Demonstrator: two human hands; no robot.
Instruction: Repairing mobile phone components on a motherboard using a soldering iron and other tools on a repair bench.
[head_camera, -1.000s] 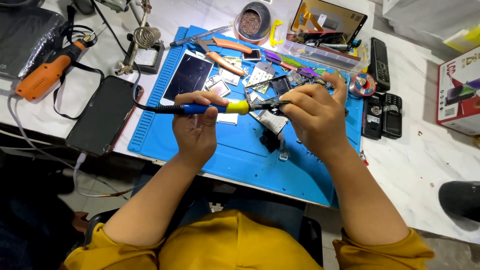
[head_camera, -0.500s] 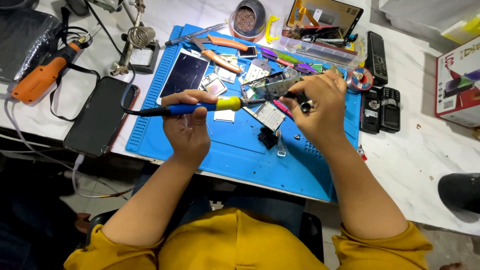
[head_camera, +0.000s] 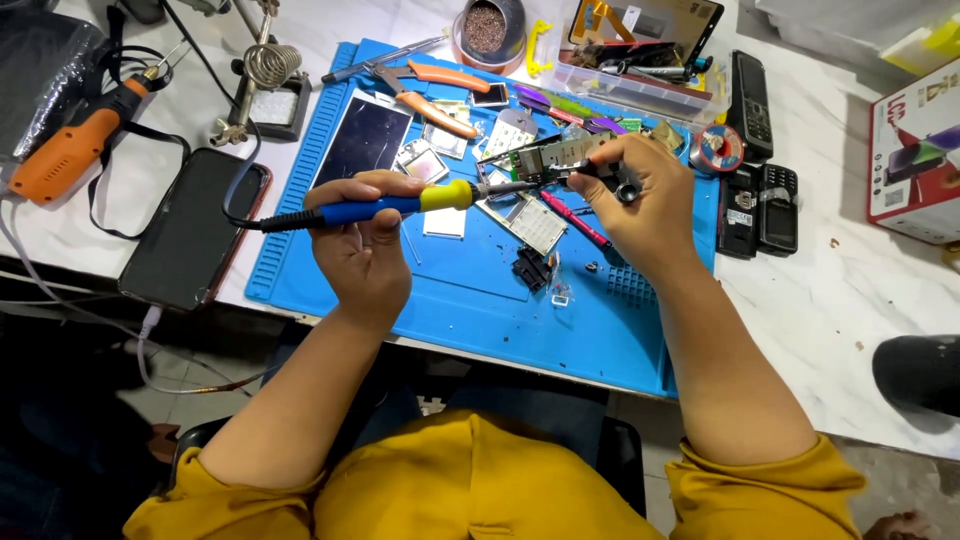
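My left hand (head_camera: 365, 240) grips a soldering iron (head_camera: 400, 206) with a blue and yellow handle, held level above a blue work mat (head_camera: 470, 300). Its metal tip points right and meets a small green circuit board (head_camera: 550, 155). My right hand (head_camera: 640, 195) holds that board up by its right end, together with a small black part. Under the hands lie a keypad piece (head_camera: 530, 222), a black connector (head_camera: 530, 268) and other loose phone parts.
An orange hot-air tool (head_camera: 70, 145), a dark phone (head_camera: 190, 230) and an iron stand (head_camera: 270, 85) sit left. Pliers (head_camera: 440, 95), a flux tin (head_camera: 490, 30) and a parts tray (head_camera: 640, 60) are at the back. Black handsets (head_camera: 755, 150) and a red box (head_camera: 915, 150) lie right.
Both hands have lifted slightly away from me, and the iron's tip has closed in on the board in my right hand.
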